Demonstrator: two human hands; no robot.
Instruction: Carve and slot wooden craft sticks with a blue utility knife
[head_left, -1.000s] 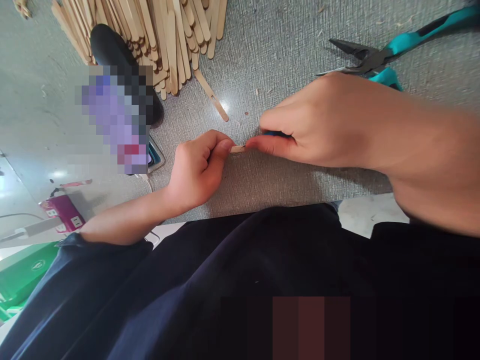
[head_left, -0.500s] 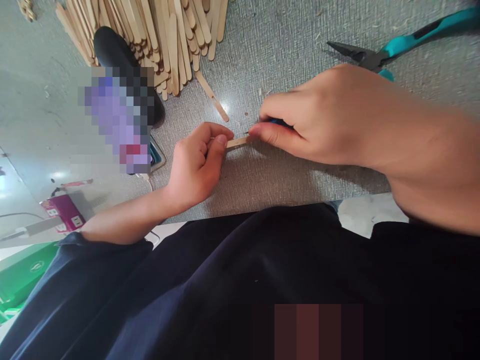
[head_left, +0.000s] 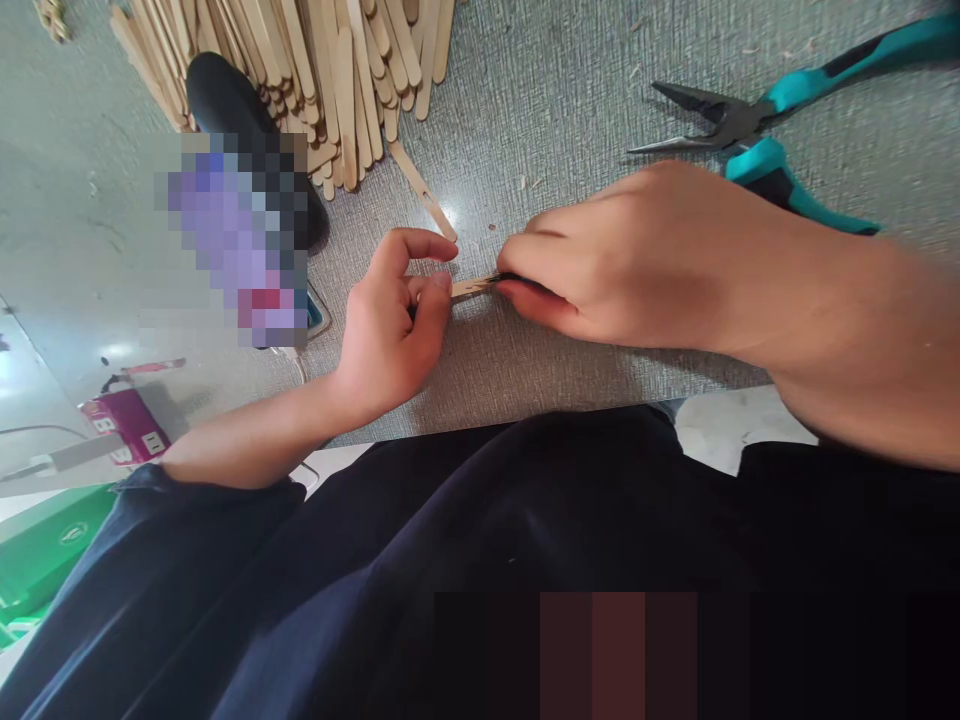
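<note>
My left hand (head_left: 405, 310) pinches one end of a wooden craft stick (head_left: 469, 289) between thumb and fingers, its index finger lifted a little above. The stick lies low over the table, with a small mark or cut in its surface. From the right, my right hand (head_left: 607, 265) is closed around a slim dark tool (head_left: 525, 283), apparently a craft knife, whose pointed tip meets the stick. Most of that tool is hidden in the fist. Just beyond the hands lies another craft stick (head_left: 424, 192) with a slot in it.
A big pile of craft sticks (head_left: 345, 100) covers the back left. Beside it are a black rounded case (head_left: 225, 95) and a blurred-out phone-like object. Teal-handled pliers (head_left: 739, 125) lie spread behind my right hand. A purple power strip (head_left: 127, 425) sits at left, wood shavings are scattered about.
My right hand has turned and shifted slightly left and down, bringing the tool's tip onto the stick and uncovering more of the pliers. My left index finger has lifted from the stick.
</note>
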